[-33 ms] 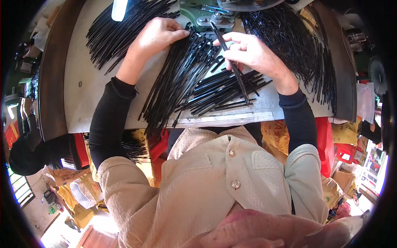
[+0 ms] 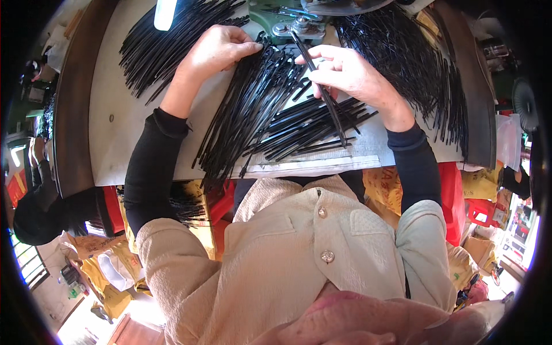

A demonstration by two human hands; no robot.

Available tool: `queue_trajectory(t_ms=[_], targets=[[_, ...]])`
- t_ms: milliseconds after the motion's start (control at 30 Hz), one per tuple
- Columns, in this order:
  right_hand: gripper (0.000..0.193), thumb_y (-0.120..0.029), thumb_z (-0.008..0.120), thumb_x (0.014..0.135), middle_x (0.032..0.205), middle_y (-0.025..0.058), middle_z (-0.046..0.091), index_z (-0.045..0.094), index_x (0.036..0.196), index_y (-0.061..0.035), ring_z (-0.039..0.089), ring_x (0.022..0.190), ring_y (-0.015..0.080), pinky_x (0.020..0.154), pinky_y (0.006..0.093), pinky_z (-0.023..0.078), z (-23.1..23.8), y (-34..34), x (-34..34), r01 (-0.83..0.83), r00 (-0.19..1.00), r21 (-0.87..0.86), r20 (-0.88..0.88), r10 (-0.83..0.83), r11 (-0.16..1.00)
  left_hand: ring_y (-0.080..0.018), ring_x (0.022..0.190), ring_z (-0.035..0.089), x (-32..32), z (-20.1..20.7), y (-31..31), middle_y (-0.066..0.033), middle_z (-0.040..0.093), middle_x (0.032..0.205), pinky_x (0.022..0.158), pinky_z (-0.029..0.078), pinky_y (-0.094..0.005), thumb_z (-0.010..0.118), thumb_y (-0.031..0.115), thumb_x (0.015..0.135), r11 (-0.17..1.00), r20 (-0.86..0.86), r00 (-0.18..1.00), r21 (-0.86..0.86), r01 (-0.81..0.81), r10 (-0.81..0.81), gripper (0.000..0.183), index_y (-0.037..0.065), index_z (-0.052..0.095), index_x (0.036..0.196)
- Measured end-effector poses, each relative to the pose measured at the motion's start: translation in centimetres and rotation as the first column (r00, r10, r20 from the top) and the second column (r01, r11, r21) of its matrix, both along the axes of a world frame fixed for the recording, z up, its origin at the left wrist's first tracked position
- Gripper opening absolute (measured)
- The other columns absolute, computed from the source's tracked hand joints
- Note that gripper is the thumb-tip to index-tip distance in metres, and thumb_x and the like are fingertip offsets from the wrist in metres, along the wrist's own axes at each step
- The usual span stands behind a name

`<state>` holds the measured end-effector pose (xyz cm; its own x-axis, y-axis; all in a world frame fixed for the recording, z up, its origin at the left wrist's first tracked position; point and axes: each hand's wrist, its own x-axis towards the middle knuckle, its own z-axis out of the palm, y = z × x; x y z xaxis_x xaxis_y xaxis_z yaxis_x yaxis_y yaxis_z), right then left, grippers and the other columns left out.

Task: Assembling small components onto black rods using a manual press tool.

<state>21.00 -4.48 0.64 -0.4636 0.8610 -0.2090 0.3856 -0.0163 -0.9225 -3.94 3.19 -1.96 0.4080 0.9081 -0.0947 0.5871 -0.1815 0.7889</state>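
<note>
My right hand [image 2: 352, 72] grips a few long, thin black strips [image 2: 332, 112] between thumb and fingers. They slant from the green metal machine [image 2: 282, 26] down toward the table's near edge. The fingers of my left hand [image 2: 221, 52] are pinched together at the upper end of the middle heap of black strips [image 2: 241, 109]; whatever lies between the fingertips is too small to make out. Beneath the held strips, a smaller bunch of black strips [image 2: 305, 126] lies crosswise on the pale tabletop [image 2: 106, 138].
Another heap of black strips [image 2: 167, 46] lies at the far left, and a tangled one [image 2: 397, 57] at the far right. A bright white lamp [image 2: 165, 14] hangs at the top. Another person's dark sleeve [image 2: 43, 184] shows at the left rim.
</note>
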Motion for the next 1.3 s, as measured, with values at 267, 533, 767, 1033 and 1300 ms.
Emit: queue_trajectory(t_ms=[267,533,767,1033,1300], targets=[[0.038,-0.020,0.056,0.084,0.070,0.0034,0.063,0.055,0.117,-0.0017,0.058,0.061,0.0071,0.051,0.0202,0.045,-0.2,0.0,-0.1,-0.011,1.000,-0.016,-0.005,0.011,1.000,-0.0038,0.046,0.045,-0.3,0.2,0.1,-0.0001,0.055,0.061,0.039,0.031,-0.0190,0.067,0.028,0.080,0.996,0.070,0.998,-0.084,0.000,0.006,0.026,0.003,0.068,0.085],[0.036,-0.020,0.056,0.084,0.070,0.0031,0.063,0.055,0.116,-0.0022,0.057,0.061,0.0070,0.050,0.0196,0.044,-0.4,-0.1,-0.1,-0.004,1.000,0.001,0.013,0.003,1.000,-0.0092,0.060,0.052,0.9,-1.3,1.6,-0.0023,0.059,0.071,0.051,0.041,-0.0222,0.062,0.033,0.083,0.954,-0.039,0.994,0.278,0.110,-0.103,0.034,0.001,0.065,0.097],[0.035,-0.019,0.056,0.084,0.069,0.0033,0.063,0.055,0.115,-0.0020,0.057,0.060,0.0073,0.049,0.0200,0.044,0.0,-0.1,-0.1,-0.015,1.000,-0.030,-0.012,0.014,0.999,-0.0101,0.058,0.053,0.5,1.3,0.5,-0.0057,0.059,0.067,0.055,0.044,-0.0232,0.064,0.030,0.080,0.998,-0.016,0.998,0.016,0.064,-0.064,0.032,0.000,0.068,0.087],[0.036,-0.019,0.056,0.085,0.069,0.0032,0.063,0.055,0.116,-0.0018,0.057,0.058,0.0072,0.049,0.0200,0.043,-0.2,-0.2,-0.2,-0.007,1.000,-0.017,-0.020,0.007,1.000,-0.0149,0.062,0.057,0.3,0.2,0.5,-0.0086,0.064,0.073,0.061,0.047,-0.0262,0.067,0.030,0.076,0.957,-0.193,0.970,0.217,0.190,-0.149,0.033,0.000,0.068,0.089],[0.036,-0.019,0.056,0.085,0.069,0.0029,0.063,0.055,0.116,-0.0012,0.058,0.060,0.0070,0.050,0.0193,0.044,-0.4,0.0,0.1,-0.003,1.000,0.005,-0.018,0.004,1.000,-0.0182,0.065,0.061,0.6,2.3,-0.8,-0.0113,0.066,0.076,0.065,0.049,-0.0280,0.065,0.029,0.078,0.929,-0.401,0.901,0.244,0.279,-0.166,0.032,-0.001,0.067,0.090]])
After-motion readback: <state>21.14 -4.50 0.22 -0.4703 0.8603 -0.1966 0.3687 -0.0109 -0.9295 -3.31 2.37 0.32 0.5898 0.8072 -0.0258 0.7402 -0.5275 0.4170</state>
